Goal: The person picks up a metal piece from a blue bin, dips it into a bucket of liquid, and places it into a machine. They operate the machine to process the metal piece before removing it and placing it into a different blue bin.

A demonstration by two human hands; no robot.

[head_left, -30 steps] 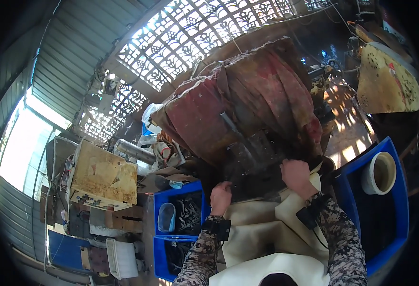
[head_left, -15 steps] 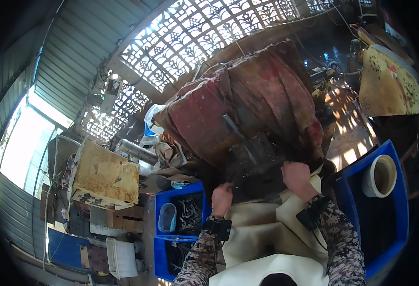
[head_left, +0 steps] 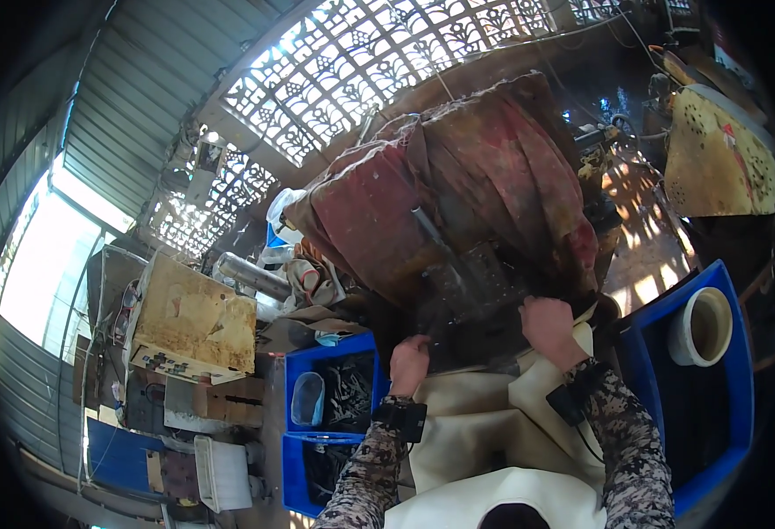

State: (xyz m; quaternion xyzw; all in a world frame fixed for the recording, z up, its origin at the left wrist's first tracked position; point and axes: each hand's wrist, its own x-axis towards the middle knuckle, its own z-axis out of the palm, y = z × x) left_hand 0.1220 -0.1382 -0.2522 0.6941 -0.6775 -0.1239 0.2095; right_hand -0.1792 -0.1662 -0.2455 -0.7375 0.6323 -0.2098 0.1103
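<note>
Left hand (head_left: 409, 364) and right hand (head_left: 548, 329) were curled at the machine (head_left: 484, 275), centre frame; whether anything was gripped could not be told. Blue bins (head_left: 293, 467), lower left, were apparently placed for easy reach.

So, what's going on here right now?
A person in a cream apron has the left hand and right hand at the near side of a dark work surface, below a stained red cloth. Whether either grips anything is too dark to tell. A blue bin holding a white bucket stands to the right.
</note>
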